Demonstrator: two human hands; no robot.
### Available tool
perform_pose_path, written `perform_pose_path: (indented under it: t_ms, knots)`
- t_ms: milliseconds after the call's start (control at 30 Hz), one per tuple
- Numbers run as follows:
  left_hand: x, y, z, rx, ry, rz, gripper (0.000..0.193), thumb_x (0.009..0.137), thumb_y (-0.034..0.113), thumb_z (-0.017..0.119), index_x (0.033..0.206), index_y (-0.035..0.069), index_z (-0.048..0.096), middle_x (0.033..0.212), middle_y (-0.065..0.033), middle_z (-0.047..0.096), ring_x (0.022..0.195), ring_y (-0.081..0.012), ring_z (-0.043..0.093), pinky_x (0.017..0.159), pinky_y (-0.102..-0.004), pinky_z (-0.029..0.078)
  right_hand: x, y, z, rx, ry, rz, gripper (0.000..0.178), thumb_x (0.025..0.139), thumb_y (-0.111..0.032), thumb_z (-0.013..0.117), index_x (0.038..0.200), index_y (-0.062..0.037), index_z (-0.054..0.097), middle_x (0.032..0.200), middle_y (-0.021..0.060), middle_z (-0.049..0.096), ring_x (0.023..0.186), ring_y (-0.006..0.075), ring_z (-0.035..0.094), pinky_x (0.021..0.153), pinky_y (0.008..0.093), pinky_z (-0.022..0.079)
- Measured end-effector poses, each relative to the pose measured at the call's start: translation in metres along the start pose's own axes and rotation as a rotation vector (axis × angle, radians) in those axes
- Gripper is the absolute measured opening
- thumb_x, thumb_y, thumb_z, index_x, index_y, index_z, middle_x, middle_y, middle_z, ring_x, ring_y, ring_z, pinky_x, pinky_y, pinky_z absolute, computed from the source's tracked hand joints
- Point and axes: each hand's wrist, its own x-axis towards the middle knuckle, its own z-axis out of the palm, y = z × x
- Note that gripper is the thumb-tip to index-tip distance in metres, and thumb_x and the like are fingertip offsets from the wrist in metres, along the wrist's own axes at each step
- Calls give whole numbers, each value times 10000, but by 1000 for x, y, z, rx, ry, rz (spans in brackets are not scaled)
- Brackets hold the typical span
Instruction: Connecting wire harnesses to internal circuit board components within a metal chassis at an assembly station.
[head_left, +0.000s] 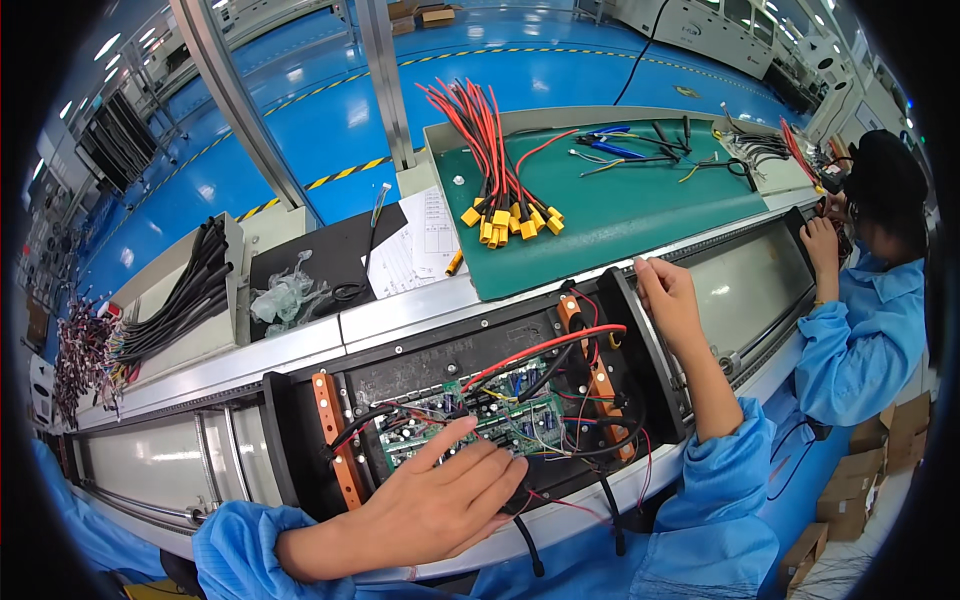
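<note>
My left hand (430,505) reaches over green circuit boards (540,415), fingers stretched out and apart, palm down; what lies beneath them is partly hidden. The boards sit in a black tray-like fixture (430,355) with an orange drilled bar (337,440) at the left and another at the right. A thick red wire (545,345) arches over the boards, with black and thin coloured wires around it. My right hand (670,300) is raised beside the fixture's right end wall (642,350). Its fingers are curled with the thumb against them; anything in the pinch is too small to make out.
Beyond the rail, a green mat (620,215) carries red wires with yellow connectors (510,222) and blue-handled cutters (612,145). Black cables (190,280) lie in a bin at left, near crumpled clear plastic (288,298). A co-worker in blue (870,310) works at right.
</note>
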Motion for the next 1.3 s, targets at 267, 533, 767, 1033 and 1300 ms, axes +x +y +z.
perform_pose_path:
  t_ms: [267,533,767,1033,1300]
  knots:
    - [-4,5,4,231,-138,87,445,927,373,533,1219,39,559,1185,-126,577,1099,-237,557,1070,-472,297,0,0,3,33,-17,11,380,945,-208,530,595,-70,478,509,-25,432,467,58,357,452,208,281]
    - [-16,4,-20,165,89,35,493,941,426,483,1215,24,572,1212,-150,577,1066,-271,588,1056,-513,295,1,1,2,-8,-4,23,400,950,-257,517,596,-75,482,516,-23,420,466,62,347,448,215,275]
    - [-64,-25,-37,298,483,-288,238,851,59,534,1058,-10,628,1063,-138,634,1001,-272,587,992,-453,391,7,12,-7,-73,27,20,404,926,-256,538,578,-52,511,497,-17,428,464,81,359,466,229,295]
    - [-92,-48,-10,-8,717,-608,271,831,-49,487,1064,-14,620,1083,-123,617,966,-255,576,923,-341,424,15,29,-4,-104,22,-5,410,942,-271,521,577,-89,478,490,-31,393,422,64,322,417,219,244]
    - [-105,-78,4,-134,931,-646,290,853,10,447,1084,-7,621,1234,-126,547,1120,-258,507,974,-347,378,22,49,-14,-170,11,15,401,936,-277,531,581,-95,492,505,-28,414,425,66,341,418,219,267]
